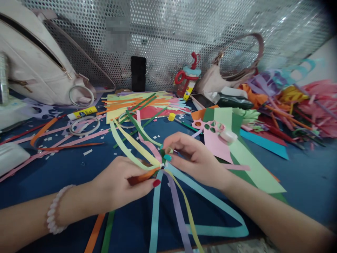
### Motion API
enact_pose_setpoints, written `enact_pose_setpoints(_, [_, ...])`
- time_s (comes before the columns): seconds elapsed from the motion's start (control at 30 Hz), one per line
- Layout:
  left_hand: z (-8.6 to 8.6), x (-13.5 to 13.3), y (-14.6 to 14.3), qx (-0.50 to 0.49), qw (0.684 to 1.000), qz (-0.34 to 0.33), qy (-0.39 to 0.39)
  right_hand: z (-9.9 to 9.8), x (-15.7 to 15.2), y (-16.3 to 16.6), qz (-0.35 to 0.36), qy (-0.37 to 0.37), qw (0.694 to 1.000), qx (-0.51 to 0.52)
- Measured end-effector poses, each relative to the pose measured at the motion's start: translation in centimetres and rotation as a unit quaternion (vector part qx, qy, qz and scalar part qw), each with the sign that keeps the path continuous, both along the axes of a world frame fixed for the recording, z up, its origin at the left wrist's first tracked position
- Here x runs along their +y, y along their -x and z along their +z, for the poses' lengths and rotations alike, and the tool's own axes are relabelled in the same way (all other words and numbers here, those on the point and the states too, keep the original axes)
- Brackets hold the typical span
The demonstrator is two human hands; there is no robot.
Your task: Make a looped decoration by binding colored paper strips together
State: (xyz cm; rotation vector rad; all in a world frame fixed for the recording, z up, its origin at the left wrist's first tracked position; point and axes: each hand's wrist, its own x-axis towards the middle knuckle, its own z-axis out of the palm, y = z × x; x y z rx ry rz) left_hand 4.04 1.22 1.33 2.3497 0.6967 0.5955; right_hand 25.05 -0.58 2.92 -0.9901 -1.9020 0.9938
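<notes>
From the head camera, the joined paper strips (pixel 175 191) are gathered at a hub over the middle of the blue bench (pixel 126 228), fanning out toward its front and back edges. The left hand (pixel 116 186) is nearly closed, thumb and fingers pressed on the strips beside the hub. The right hand (pixel 195 160) curls just beside it, thumb and fingertips pinched on a small green curl (pixel 168 150). A pale blue strip (pixel 218 230) bends back close to the front edge. Along the back edge, a phone (pixel 138 73) stands upright against a perforated panel (pixel 163 35). A pale bag (pixel 34 66) fills the back-left corner, and heaped paper (pixel 316 109) crowds the right end. Green sheets (pixel 252 165) beside the right forearm narrow the room on that side; blue surface dotted with scraps separates the hands from the strip stack (pixel 118 105) toward the back.
</notes>
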Motion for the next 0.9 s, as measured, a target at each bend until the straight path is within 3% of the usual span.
enact_pose_setpoints(0.13, [0.2, 0.2, -0.2, 0.007, 0.992, 0.047, 0.116, -0.3, -0.2, 0.5, -0.018, 0.016, 0.998, 0.058])
enact_pose_setpoints(0.33, [0.2, 0.4, -0.6, -0.036, 0.943, 0.058, 0.326, -0.4, -0.4, 0.9, -0.043, 0.024, 0.995, 0.092])
enact_pose_setpoints(0.4, [0.1, 0.5, -0.6, -0.036, 0.944, 0.042, 0.325, -0.4, -0.4, 1.0, -0.053, 0.011, 0.996, 0.072])
enact_pose_setpoints(0.57, [0.2, 0.4, -0.4, -0.038, 0.973, 0.029, 0.225, -0.4, -0.6, 1.1, -0.04, -0.011, 0.999, 0.031])
enact_pose_setpoints(0.9, [0.3, -0.2, -0.5, -0.058, 0.964, 0.06, 0.254, -0.9, -0.9, 1.2, -0.047, -0.061, 0.997, -0.014])
